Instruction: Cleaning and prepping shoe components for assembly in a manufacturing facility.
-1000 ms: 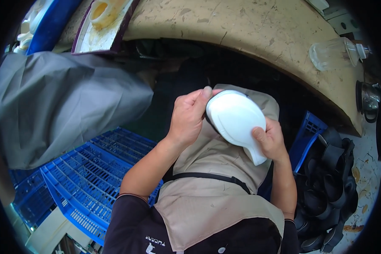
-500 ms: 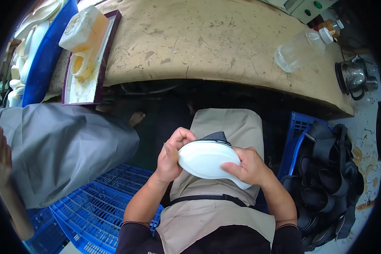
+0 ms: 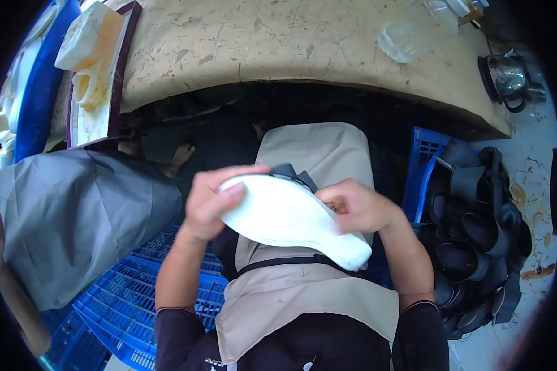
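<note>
Above my lap I have a white sandal sole (image 3: 284, 213), its broad smooth face turned up and its narrow end pointing to the lower right. Black straps (image 3: 297, 176) stick out past its far edge. My left hand (image 3: 213, 201) is closed round the wide end, thumb on the white face and fingers behind. At the far right edge of the sole, my right hand (image 3: 356, 207) is closed, fingers curled in beside the straps. It is partly smeared by motion, and what its fingertips pinch, if anything, is hidden.
Ahead stands a worn tan table (image 3: 260, 49) with a glue-stained white container (image 3: 90, 37) in a tray and a clear bottle (image 3: 414, 31). Black strap uppers (image 3: 476, 247) fill a blue crate at right. Blue crates (image 3: 136, 297) and another person's grey apron (image 3: 83, 216) are at left.
The sole has turned, its narrow end now showing at the lower right. My left thumb has come onto its face. My right hand has shifted from its face to the far edge by the straps.
</note>
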Available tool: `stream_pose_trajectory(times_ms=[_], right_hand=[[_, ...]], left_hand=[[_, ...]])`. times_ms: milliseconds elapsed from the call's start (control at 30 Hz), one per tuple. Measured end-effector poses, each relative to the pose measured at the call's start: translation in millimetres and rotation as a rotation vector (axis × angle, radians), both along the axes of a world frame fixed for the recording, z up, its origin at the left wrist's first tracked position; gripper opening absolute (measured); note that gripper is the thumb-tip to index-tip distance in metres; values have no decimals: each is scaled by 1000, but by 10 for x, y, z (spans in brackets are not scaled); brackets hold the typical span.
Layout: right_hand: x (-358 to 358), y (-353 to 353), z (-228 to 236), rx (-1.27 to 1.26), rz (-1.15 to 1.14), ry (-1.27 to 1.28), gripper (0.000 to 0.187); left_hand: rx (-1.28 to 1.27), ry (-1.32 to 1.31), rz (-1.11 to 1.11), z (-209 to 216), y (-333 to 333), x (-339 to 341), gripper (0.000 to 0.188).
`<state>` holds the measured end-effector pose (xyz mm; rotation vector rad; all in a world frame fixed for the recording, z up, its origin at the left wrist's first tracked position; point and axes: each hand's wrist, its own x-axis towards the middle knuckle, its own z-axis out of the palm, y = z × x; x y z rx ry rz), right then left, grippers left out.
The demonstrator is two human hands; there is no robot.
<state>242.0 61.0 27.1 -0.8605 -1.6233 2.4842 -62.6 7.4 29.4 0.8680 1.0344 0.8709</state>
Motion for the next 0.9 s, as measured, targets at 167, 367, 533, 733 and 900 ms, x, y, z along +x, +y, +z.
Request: stream_pose_trajectory(times_ms=[167, 367, 533, 733, 900], right_hand=[[-363, -181, 430, -181, -892, 905, 111], [-108, 47, 25, -215, -934, 547, 113], [-155, -27, -244, -192, -430, 330, 110], [-215, -394, -329, 71, -408, 235, 106], [-241, -671, -304, 305, -565, 26, 90]], left_hand=[[171, -88, 731, 359, 107, 151, 56], [42, -394, 250, -237, -194, 268, 78], [-101, -563, 306, -178, 5, 319, 65], [-181, -506, 385, -451, -106, 468, 45], [-191, -510, 465, -434, -60, 646, 38]])
